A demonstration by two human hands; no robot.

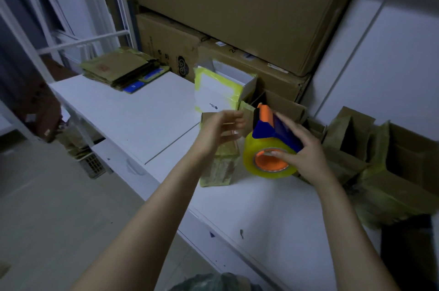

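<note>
Yellow tape dispenser (255,151) being held in right grip (306,157), left grip (218,131) over taped box (221,168), hold unclear, carton (249,12) printed 9802-2020.

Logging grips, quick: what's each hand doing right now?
Left hand: at the small box, blurred; grip cannot be told.
Right hand: holding the tape dispenser.
</note>
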